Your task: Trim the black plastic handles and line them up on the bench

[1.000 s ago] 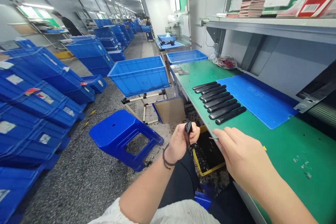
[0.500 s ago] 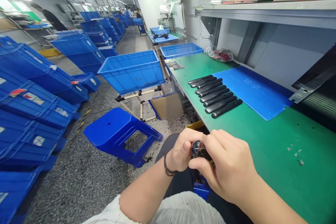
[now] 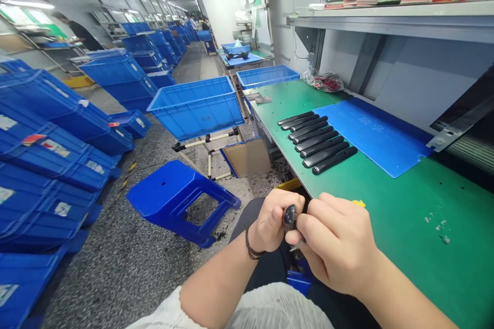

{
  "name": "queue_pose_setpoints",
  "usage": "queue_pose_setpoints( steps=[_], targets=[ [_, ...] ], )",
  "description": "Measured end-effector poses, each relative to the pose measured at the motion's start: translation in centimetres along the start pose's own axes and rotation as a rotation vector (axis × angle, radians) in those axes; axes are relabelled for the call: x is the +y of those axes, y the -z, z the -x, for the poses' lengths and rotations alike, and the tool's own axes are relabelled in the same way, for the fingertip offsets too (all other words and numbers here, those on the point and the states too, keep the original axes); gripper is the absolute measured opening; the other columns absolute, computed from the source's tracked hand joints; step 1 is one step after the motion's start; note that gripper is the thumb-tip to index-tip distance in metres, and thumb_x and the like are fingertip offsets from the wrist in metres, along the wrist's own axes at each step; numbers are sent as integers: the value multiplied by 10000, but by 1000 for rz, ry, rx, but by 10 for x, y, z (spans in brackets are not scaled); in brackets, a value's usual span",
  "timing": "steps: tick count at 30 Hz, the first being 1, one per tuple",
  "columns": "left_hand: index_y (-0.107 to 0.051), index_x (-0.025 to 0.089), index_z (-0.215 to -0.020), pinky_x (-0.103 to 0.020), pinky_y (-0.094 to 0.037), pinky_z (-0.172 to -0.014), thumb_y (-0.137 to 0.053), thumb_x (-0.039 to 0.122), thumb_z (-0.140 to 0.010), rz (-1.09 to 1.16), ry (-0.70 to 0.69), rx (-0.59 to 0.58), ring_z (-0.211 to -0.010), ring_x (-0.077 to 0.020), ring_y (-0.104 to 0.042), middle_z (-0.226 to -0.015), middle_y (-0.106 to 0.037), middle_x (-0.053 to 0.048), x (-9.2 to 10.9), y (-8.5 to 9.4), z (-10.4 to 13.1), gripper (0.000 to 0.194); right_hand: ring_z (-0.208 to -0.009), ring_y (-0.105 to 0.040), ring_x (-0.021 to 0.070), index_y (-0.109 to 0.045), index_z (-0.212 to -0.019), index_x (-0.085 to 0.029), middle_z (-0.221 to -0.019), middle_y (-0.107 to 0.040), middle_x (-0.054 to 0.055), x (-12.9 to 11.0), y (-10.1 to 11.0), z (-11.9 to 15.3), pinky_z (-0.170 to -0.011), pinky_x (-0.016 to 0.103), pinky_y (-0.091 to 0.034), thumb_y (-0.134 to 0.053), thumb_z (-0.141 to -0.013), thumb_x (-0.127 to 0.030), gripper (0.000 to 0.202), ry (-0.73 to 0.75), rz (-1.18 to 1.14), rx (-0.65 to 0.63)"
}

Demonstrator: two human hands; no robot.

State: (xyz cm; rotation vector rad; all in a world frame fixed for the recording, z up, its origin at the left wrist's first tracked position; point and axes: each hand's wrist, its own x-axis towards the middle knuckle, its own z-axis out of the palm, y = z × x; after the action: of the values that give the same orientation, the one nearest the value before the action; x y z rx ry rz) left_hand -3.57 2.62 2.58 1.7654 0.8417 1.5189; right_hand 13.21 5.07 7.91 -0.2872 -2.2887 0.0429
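My left hand [image 3: 272, 221] is closed around a black plastic piece [image 3: 289, 215], its rounded end facing up toward me; the rest is hidden by my fingers. Close beside it, my right hand [image 3: 335, 236] is closed on a small knife. The knife's thin pale blade tip [image 3: 297, 247] shows below my thumb, and a yellow bit [image 3: 358, 203] sticks out behind my knuckles, perhaps its handle. Both hands are over my lap, at the table's near edge. Ahead of them, several long black plastic handles [image 3: 324, 151] lie in a row on the green tabletop [image 3: 405, 216].
A blue sheet [image 3: 374, 133] lies beyond the handles. To the left stand a blue stool [image 3: 165, 190] and a blue crate [image 3: 196, 113] on a pipe stand. Stacked blue crates [image 3: 50, 139] line the far left. A shelf [image 3: 393, 10] overhangs the table. A person [image 3: 81, 33] works farther off.
My right hand has turned and shifted slightly right, so the blade tip and the yellow bit now show. My left hand still grips the black piece in nearly the same spot.
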Motion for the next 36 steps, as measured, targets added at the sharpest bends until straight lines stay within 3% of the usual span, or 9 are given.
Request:
queue_pose_setpoints(
  steps=[3, 8, 17, 21, 26, 29, 31, 34, 36],
  targets=[
    [-374, 232, -673, -327, -291, -548, -208, 748, -1016, 4, -52, -15, -507, -161, -341, -569, -365, -2, -4, 7, -1, 641, -637, -346, 138, -534, -846, -200, -724, -513, -2, 2, 7, -4, -614, 290, -276, -438, -1048, -189, 224, -84, -249, -104],
    [-467, 234, -705, -340, -289, -569, -215, 720, -1027, -115, -169, -155, -505, -180, -377, -556, -398, -12, -8, 22, -5, 636, -629, -425, 117, -518, -866, -221, -734, -533, -34, 0, 14, -6, -610, 265, -299, -489, -1073, -559, 398, -315, -445, -207],
    [-400, 244, -726, -353, -199, -582, -216, 652, -1057, -283, -344, -201, -506, -177, -290, -576, -325, 9, -9, 33, -10, 558, -612, -424, 94, -479, -773, -206, -707, -555, -40, -2, 10, -6, -596, 255, -274, -338, -1057, -715, 599, -366, -408, -298],
    [-396, 241, -746, -345, -196, -582, -221, 664, -1054, -295, -343, -174, -505, -175, -304, -580, -343, 6, -10, 33, -8, 552, -590, -403, 102, -492, -742, -200, -672, -525, -32, -1, 7, -5, -592, 278, -249, -360, -1090, -635, 572, -279, -281, -255],
    [-385, 242, -758, -343, -221, -590, -189, 666, -1054, -300, -313, -110, -504, -175, -316, -580, -342, 5, -14, 30, -6, 553, -580, -264, 139, -468, -628, -198, -600, -409, -11, 2, 4, -4, -576, 336, -166, -446, -1102, -455, 540, -9, -19, -46],
    [-387, 243, -759, -348, -222, -598, -194, 666, -1051, -299, -322, -112, -517, -179, -315, -588, -343, 2, -15, 28, -6, 549, -584, -247, 146, -484, -632, -201, -593, -380, -14, 6, 7, -4, -567, 341, -167, -469, -1092, -350, 484, 78, -49, -19],
    [-381, 242, -754, -346, -220, -596, -200, 657, -1054, -301, -318, -108, -521, -177, -310, -591, -340, 3, -16, 28, -7, 542, -583, -263, 143, -508, -701, -207, -611, -395, -21, 10, 8, -1, -561, 334, -194, -463, -1079, -279, 387, 53, -161, -12],
    [-368, 237, -743, -337, -219, -586, -218, 646, -1061, -301, -293, -70, -519, -164, -304, -592, -329, 11, -20, 31, -9, 539, -607, -393, 130, -594, -1006, -204, -719, -500, -23, 19, 5, 5, -570, 301, -318, -499, -1024, -165, 104, -159, -328, 20],
    [-363, 233, -733, -330, -228, -580, -214, 649, -1062, -288, -259, -43, -521, -158, -303, -596, -321, 14, -26, 33, -10, 551, -631, -470, 119, -579, -1232, -212, -801, -555, -18, 27, 1, 8, -575, 269, -390, -523, -1002, -126, 252, -365, -346, 73]
  ],
)
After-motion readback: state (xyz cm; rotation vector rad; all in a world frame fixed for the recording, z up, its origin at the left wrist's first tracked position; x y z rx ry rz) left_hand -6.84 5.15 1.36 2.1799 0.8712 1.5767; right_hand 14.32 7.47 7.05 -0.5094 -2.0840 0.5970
